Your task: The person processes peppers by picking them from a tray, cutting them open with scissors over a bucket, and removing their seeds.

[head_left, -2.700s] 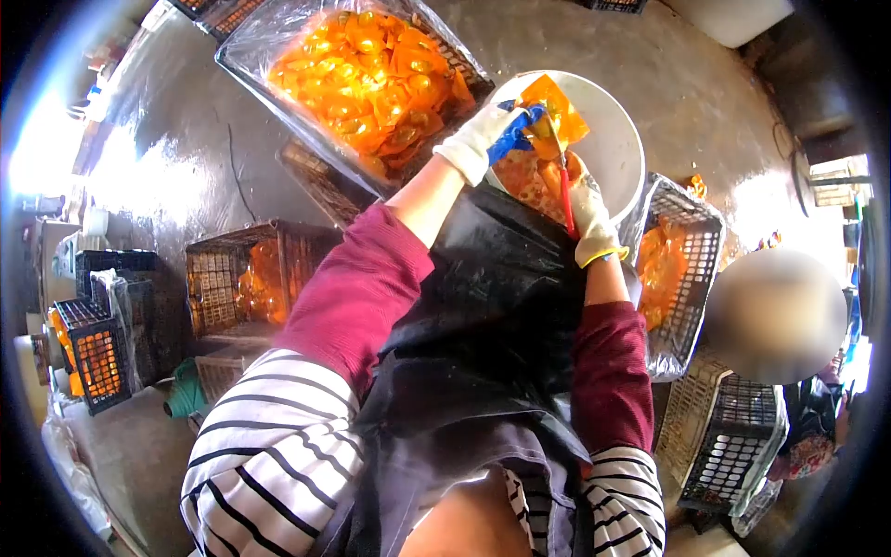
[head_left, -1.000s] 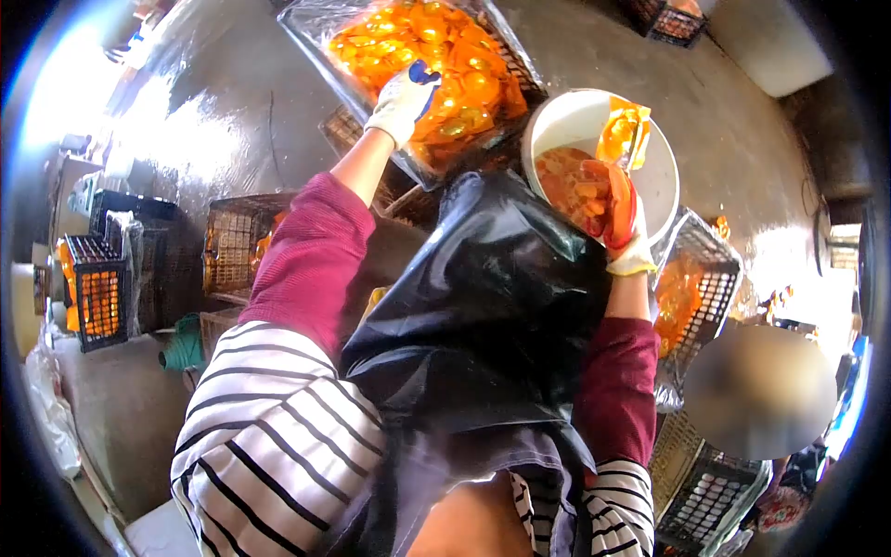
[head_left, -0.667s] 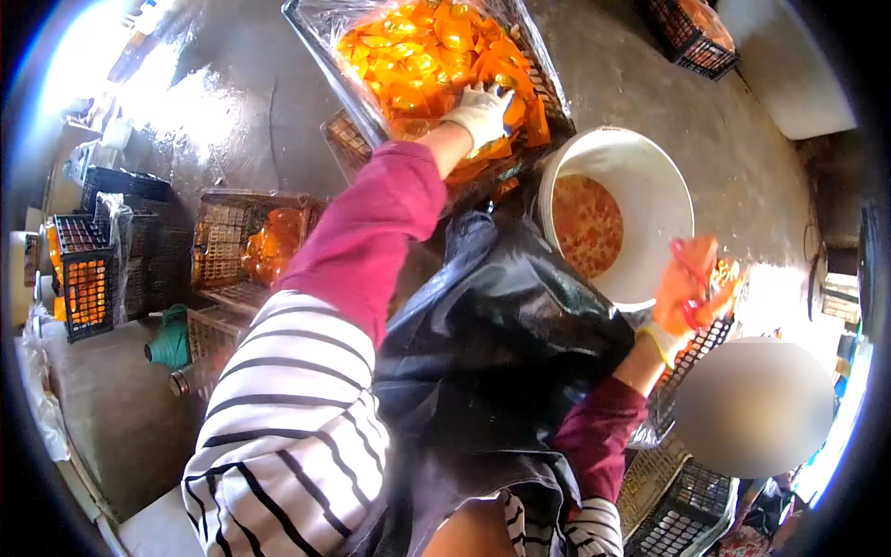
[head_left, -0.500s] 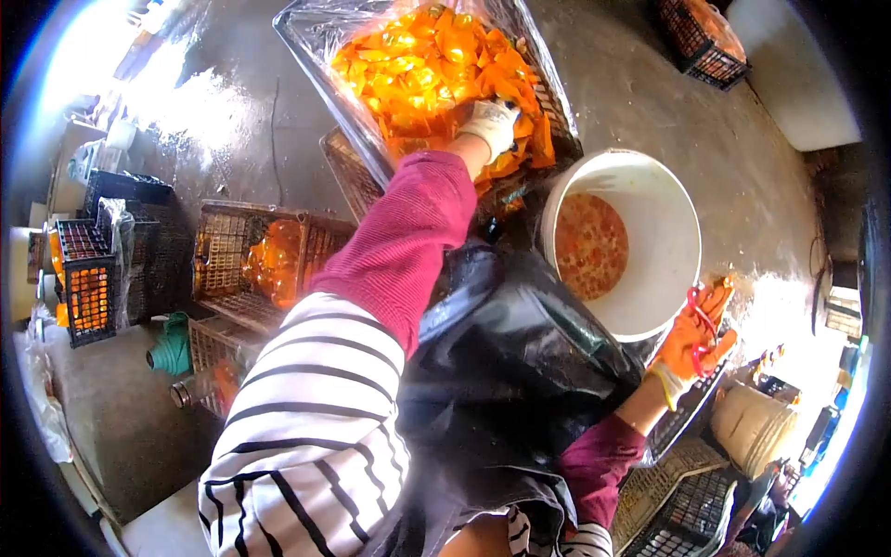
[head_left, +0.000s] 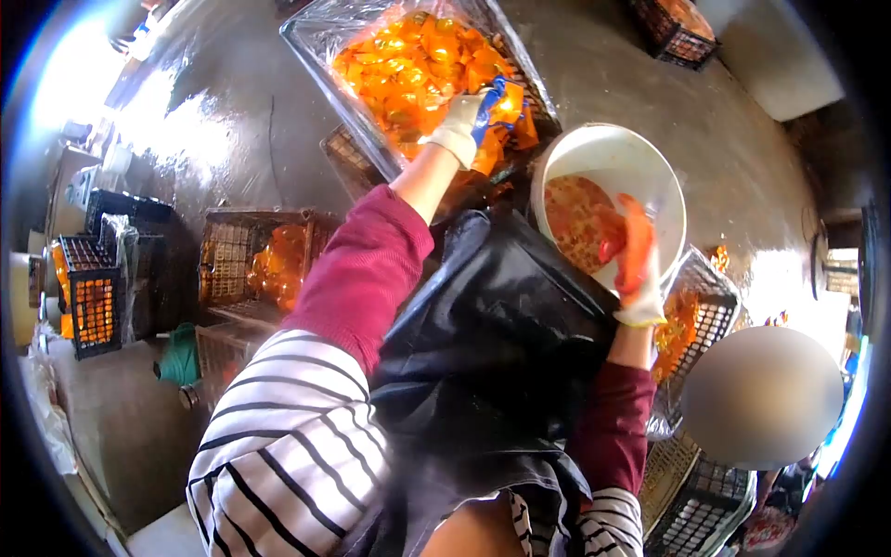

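Note:
My left hand (head_left: 476, 116), in a white and blue glove, is closed on an orange pepper piece (head_left: 508, 102) at the near right side of a plastic-lined crate (head_left: 325, 93). Glossy orange pepper pieces (head_left: 408, 70) fill this crate. Over the right side of a white bucket (head_left: 664, 176), my right hand (head_left: 639, 260) points inward in an orange and white glove. Its fingers are around red-handled scissors (head_left: 609, 249), of which only a bit of red shows; the blades are hidden. Reddish-orange bits in liquid (head_left: 575, 209) cover the bucket's bottom.
A lined crate with orange pieces (head_left: 682, 320) stands right of the bucket. At left are a brown crate holding an orange bag (head_left: 278, 265), a green container (head_left: 178, 357) and stacked black crates (head_left: 93, 288). Another black crate (head_left: 676, 37) sits far right. Parts of the floor shine wet.
My right hand has moved from beside the bucket to over its opening. My left hand has shifted slightly left, and an orange pepper piece now shows at its fingers. The view has shifted a little.

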A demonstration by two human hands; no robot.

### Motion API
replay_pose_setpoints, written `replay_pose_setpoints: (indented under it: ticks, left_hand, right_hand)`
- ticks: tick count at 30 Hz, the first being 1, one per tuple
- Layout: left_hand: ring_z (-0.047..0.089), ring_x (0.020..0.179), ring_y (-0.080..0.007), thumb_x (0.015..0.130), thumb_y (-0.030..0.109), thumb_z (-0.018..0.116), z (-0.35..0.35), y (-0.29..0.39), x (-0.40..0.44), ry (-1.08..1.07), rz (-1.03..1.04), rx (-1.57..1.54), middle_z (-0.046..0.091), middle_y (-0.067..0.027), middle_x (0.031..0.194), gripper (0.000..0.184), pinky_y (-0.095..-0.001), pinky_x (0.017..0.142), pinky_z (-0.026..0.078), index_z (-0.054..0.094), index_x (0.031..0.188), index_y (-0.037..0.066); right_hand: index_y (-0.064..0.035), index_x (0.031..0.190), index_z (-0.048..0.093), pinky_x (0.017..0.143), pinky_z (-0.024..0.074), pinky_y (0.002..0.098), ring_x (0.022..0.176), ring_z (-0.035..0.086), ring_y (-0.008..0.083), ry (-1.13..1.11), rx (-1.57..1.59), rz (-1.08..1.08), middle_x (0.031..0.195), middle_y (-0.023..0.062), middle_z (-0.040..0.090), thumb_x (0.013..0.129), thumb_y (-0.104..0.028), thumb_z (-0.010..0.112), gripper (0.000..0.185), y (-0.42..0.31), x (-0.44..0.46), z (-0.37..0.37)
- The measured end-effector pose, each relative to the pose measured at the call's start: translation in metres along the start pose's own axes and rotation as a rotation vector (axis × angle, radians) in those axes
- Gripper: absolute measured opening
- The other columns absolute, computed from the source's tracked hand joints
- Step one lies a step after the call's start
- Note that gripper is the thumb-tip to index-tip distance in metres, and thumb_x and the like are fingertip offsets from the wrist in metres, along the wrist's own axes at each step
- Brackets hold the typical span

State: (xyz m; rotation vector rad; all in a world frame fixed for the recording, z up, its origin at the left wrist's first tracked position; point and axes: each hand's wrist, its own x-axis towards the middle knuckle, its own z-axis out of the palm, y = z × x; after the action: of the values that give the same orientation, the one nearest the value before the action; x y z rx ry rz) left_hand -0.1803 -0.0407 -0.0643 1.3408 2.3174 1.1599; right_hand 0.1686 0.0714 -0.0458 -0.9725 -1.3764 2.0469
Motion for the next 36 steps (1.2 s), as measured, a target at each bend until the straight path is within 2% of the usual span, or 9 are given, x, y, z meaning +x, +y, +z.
replay_pose_setpoints:
  ticks: [1,4,5,12,20,21,24,29,36]
  left_hand:
    - [0.064,0.091,-0.0315,0.089,0.028,0.057,-0.009,0.040,-0.010,0.020,0.114,0.344,0.065,-0.0174,0.104,0.028,-0.0370,0.078,0.050,0.061,0.109,0.008]
    - [0.064,0.083,-0.0360,0.091,0.029,0.047,0.029,0.079,-0.012,0.135,0.283,0.274,0.065,-0.0217,0.089,0.027,-0.0421,0.071,0.050,0.062,0.101,0.009]
    - [0.064,0.089,-0.0355,0.092,0.042,0.046,0.061,0.072,0.003,-0.003,-0.077,-0.383,0.065,-0.0227,0.089,0.041,-0.0391,0.076,0.050,0.059,0.112,0.008]
    - [0.060,0.106,-0.0228,0.092,0.051,0.047,0.058,0.155,-0.029,-0.264,0.057,-0.560,0.063,-0.0122,0.111,0.058,-0.0256,0.089,0.044,0.054,0.122,0.002]
    - [0.059,0.096,-0.0141,0.093,0.043,0.052,0.084,0.150,-0.029,-0.334,-0.497,-1.537,0.064,-0.0055,0.105,0.050,-0.0246,0.086,0.044,0.057,0.116,0.000]
    - [0.059,0.097,-0.0153,0.092,0.040,0.055,0.084,0.146,-0.027,-0.416,-0.399,-1.572,0.063,-0.0059,0.106,0.048,-0.0259,0.086,0.046,0.055,0.118,0.000]
    - [0.060,0.098,-0.0149,0.088,0.036,0.062,0.072,0.151,-0.040,-0.271,-0.112,-0.984,0.063,-0.0070,0.108,0.048,-0.0244,0.086,0.048,0.053,0.122,0.004]
    - [0.061,0.095,-0.0115,0.084,0.034,0.067,0.089,0.138,-0.032,-0.424,-0.381,-1.272,0.063,-0.0054,0.106,0.046,-0.0258,0.072,0.051,0.056,0.121,0.008]
    - [0.059,0.096,-0.0142,0.085,0.035,0.063,0.105,0.136,-0.034,-0.314,-0.176,-0.552,0.064,-0.0104,0.105,0.044,-0.0255,0.081,0.046,0.060,0.114,0.002]
  right_hand:
    - [-0.0019,0.123,0.050,0.070,0.0503,0.0298,0.084,0.063,0.0202,0.018,-0.007,0.036,0.107,0.0155,0.060,0.093,-0.027,0.053,0.040,0.010,0.004,0.002]
    - [-0.0044,0.118,0.055,0.074,0.0500,0.0275,0.088,0.061,0.0164,-0.080,-0.153,0.028,0.104,0.0092,0.062,0.090,-0.017,0.059,0.032,0.013,-0.003,0.031]
    - [-0.0087,0.117,0.057,0.071,0.0485,0.0259,0.086,0.059,0.0127,-0.195,-0.222,-0.070,0.101,0.0051,0.064,0.087,-0.016,0.063,0.032,0.016,-0.002,0.029]
    - [-0.0071,0.115,0.059,0.069,0.0491,0.0274,0.081,0.060,0.0135,-0.135,-0.098,0.028,0.095,0.0055,0.064,0.090,-0.021,0.061,0.028,-0.003,-0.020,0.026]
    - [-0.0088,0.112,0.059,0.058,0.0475,0.0259,0.064,0.060,0.0125,-0.024,-0.479,0.184,0.077,0.0062,0.065,0.090,-0.028,0.061,0.030,-0.025,-0.033,0.037]
    - [-0.0083,0.111,0.059,0.058,0.0477,0.0263,0.063,0.060,0.0129,0.002,-0.411,0.201,0.077,0.0065,0.065,0.089,-0.029,0.061,0.030,-0.023,-0.030,0.038]
    - [-0.0049,0.115,0.054,0.056,0.0480,0.0255,0.067,0.062,0.0148,-0.041,-0.260,0.077,0.077,0.0069,0.065,0.089,-0.030,0.062,0.037,0.012,-0.006,0.026]
    - [-0.0031,0.120,0.050,0.058,0.0495,0.0266,0.075,0.065,0.0171,-0.055,-0.185,0.147,0.089,0.0118,0.067,0.092,-0.034,0.055,0.042,0.010,-0.004,0.028]
    - [-0.0068,0.122,0.051,0.057,0.0520,0.0278,0.066,0.064,0.0213,-0.068,0.077,0.199,0.100,0.0114,0.065,0.096,-0.032,0.046,0.037,0.018,-0.003,0.032]
